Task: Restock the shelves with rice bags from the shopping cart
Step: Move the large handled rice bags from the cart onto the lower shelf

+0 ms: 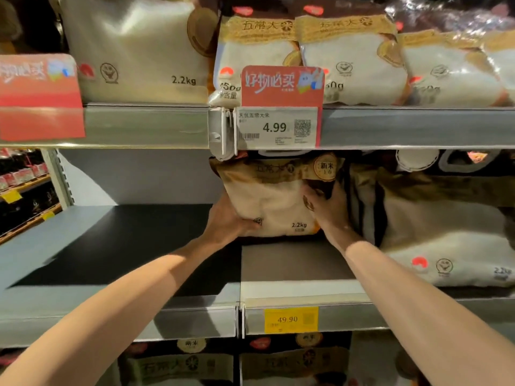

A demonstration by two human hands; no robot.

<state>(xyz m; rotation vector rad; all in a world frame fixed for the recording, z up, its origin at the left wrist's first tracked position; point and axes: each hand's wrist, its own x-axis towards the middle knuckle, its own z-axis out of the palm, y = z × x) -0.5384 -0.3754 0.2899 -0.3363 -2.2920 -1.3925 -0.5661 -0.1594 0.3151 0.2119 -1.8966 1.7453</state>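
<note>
A 2.2 kg rice bag (274,203), beige with a gold top band, stands upright at the back of the middle shelf (178,307). My left hand (227,221) grips its lower left corner. My right hand (327,207) presses on its right side, fingers spread over the bag's front. Just to the right, more rice bags (434,235) of the same kind lean and lie on this shelf. The shopping cart is out of view.
The upper shelf (418,126) holds a large 2.2 kg bag (133,48) and several smaller rice bags (351,59); a red 4.99 price tag (280,107) hangs from its edge. A yellow 49.90 label (291,319) marks the middle shelf. Bags fill the shelf below (223,363).
</note>
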